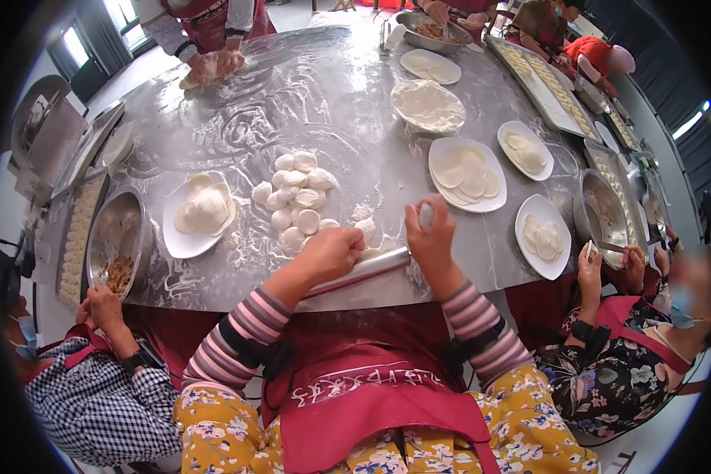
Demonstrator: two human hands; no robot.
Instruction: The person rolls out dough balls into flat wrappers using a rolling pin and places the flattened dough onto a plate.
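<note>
Floury table [324, 95], plates [184, 245], dough pieces [295, 194] ahead, left fingers [338, 251] curled closed, right fingers [433, 235] gripping rod [426, 216]

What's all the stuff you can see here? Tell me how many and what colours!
Table: one, silver, centre.
Dough pieces: many, white, mid-table.
Plates of wrappers: at least five, white, left and right.
Flour heap: one, white, right of centre.
Metal bowls: at least three, silver, left, right, far side.
Dumpling trays: several, silver, both sides.
Other people: several, mixed clothes, around the table.
Metal tool: one, silver, near edge.
Apron: one, red, on the wearer.
Striped sleeves: two, pink-grey, on the wearer.
Wearer's hands: two, bare, near edge.
</note>
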